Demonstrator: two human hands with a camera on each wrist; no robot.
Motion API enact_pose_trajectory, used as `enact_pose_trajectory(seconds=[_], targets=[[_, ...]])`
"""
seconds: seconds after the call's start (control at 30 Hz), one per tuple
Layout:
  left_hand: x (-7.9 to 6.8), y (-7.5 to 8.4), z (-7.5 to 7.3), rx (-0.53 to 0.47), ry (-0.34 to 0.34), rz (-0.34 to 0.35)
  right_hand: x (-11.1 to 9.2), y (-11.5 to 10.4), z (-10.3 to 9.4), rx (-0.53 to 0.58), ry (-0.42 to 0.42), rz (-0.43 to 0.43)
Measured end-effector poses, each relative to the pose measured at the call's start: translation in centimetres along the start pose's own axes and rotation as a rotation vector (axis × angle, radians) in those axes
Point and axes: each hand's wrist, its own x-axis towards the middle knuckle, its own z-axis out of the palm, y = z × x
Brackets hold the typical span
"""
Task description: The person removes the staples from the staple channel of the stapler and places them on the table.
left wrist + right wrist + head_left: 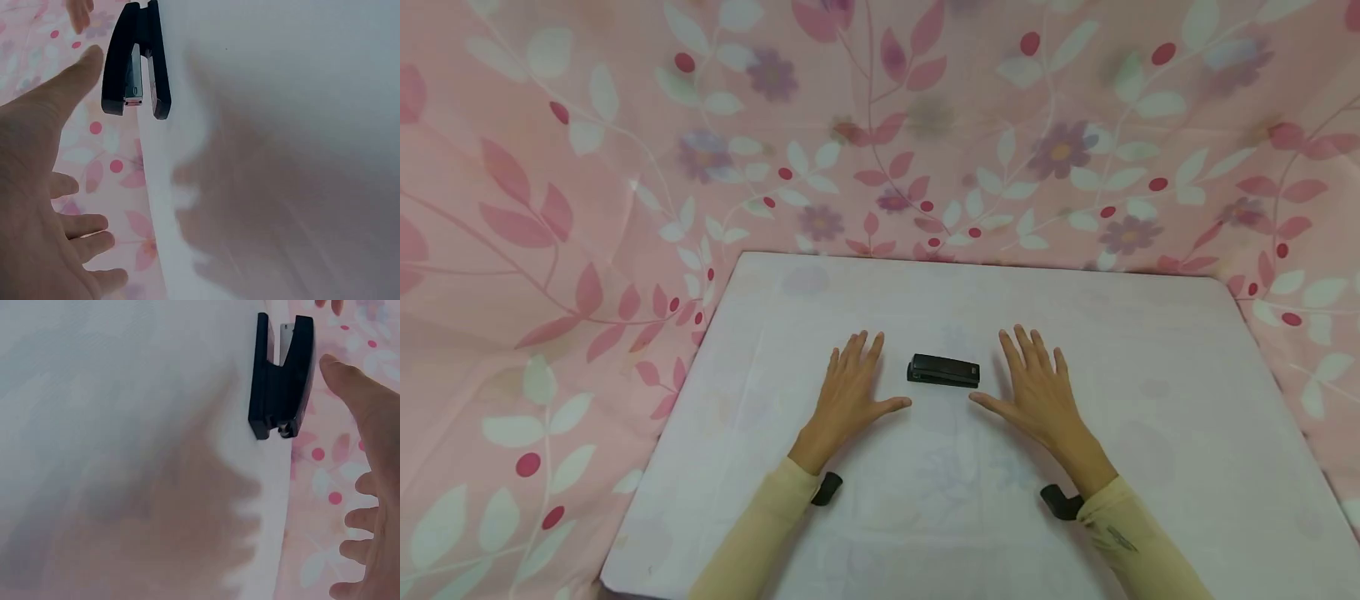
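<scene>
A black stapler [943, 371] lies on the white-covered table between the two hands, touched by neither. Its jaw stands slightly apart from its base, and in the left wrist view the metal inside the stapler [156, 59] shows. My left hand [850, 392] is spread to the left of it, thumb pointing toward the stapler. On the other side my right hand [1037, 387] is likewise spread, its thumb just below the stapler's right end. The right wrist view shows the stapler's hinge end [275, 419] close to the right hand [375, 506]. Both hands hold nothing.
The table [880, 533] has a pale cloth and rounded corners. Behind and beside it hangs a pink floral cloth [880, 125]. Black wrist-worn devices [827, 489] show at both cuffs, and the hands cast soft shadows.
</scene>
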Motion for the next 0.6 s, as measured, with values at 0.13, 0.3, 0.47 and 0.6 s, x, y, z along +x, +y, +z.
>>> enact_pose_trajectory(seconds=[0.13,0.3,0.47,0.6], targets=[[0.7,0.3,0.1,-0.048,-0.018,0.002,1.0,-1.2,-0.4,-0.013,-0.009,-0.042],[1.3,0.5,0.4,-0.108,-0.047,-0.006,2.3,-2.7,-0.5,-0.02,-0.038,-0.07],[1.9,0.5,1.3,-0.126,-0.035,0.03,3.3,-3.9,-0.2,-0.035,-0.064,-0.104],[2.3,0.3,1.9,-0.161,-0.025,0.036,4.0,-5.0,-0.1,-0.03,-0.093,-0.136]])
